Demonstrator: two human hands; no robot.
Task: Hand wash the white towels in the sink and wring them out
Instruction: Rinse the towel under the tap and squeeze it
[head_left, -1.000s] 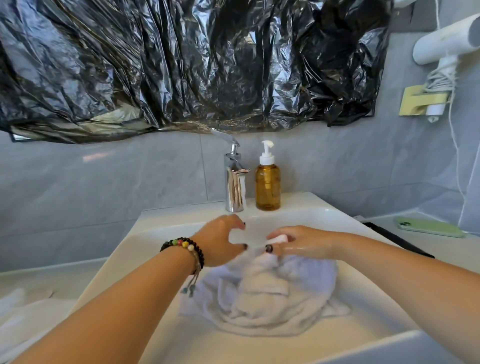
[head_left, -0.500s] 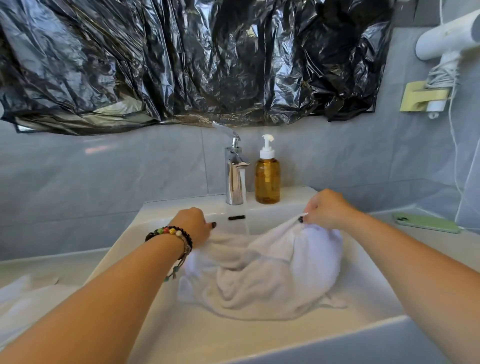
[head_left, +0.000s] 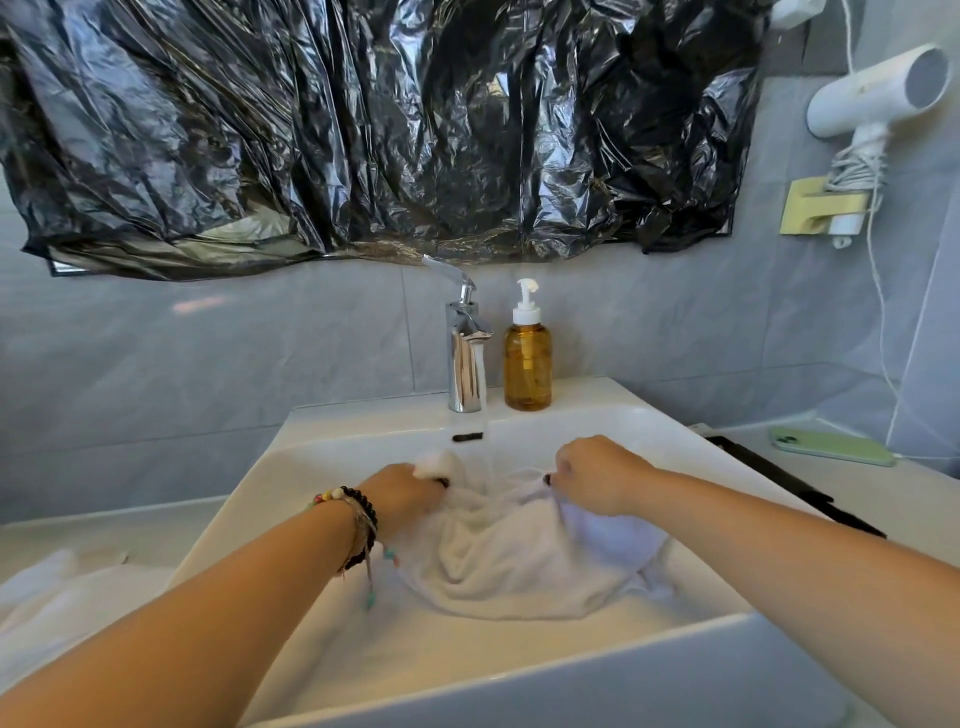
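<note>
a: item one, towel (head_left: 524, 561)?
b: white, wet, bunched in the sink (head_left: 322, 447), centre of the frame, under the water running from the tap (head_left: 464, 358).
a: hands?
b: left hand (head_left: 402, 499) fisted on the towel's upper left edge, a tuft of cloth sticking out above the knuckles. right hand (head_left: 597, 475) fisted on the upper right edge, cloth gathered under the fingers. hands apart, towel sagging between them.
a: wrist?
b: beaded bracelets (head_left: 358, 525) on the left one.
a: around the sink?
b: amber soap bottle (head_left: 527, 358) just right of the tap. green phone (head_left: 831, 447) on the counter at right. more white cloth (head_left: 62, 603) at lower left. black plastic (head_left: 363, 124) across the top. hair dryer (head_left: 872, 98) upper right.
</note>
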